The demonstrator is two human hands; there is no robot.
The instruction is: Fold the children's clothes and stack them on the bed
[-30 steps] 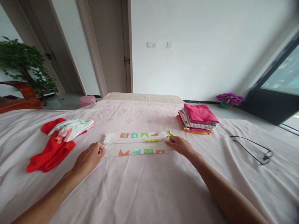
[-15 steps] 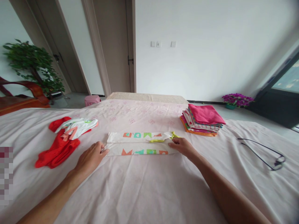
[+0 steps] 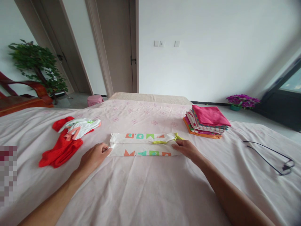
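Note:
A white garment (image 3: 141, 146) lies folded into a long strip on the bedsheet. It has orange, green and turquoise flag prints and yellow-green trim at its right end. My left hand (image 3: 97, 153) pinches the strip's left end, fingers closed. At the other end, by the trim, my right hand (image 3: 187, 148) grips the cloth between thumb and fingers. The garment's exact kind cannot be made out in this folded state.
A stack of folded clothes (image 3: 208, 122), pink on top, stands to the right, with eyeglasses (image 3: 272, 157) nearer me. Loose red clothing (image 3: 61, 150) and a crumpled white garment (image 3: 82, 127) lie at left. Beyond the bed is a pink stool (image 3: 95, 100).
The whole view has shifted slightly, so things appear a little further right. Both hands keep their hold on the folded garment, which looks the same.

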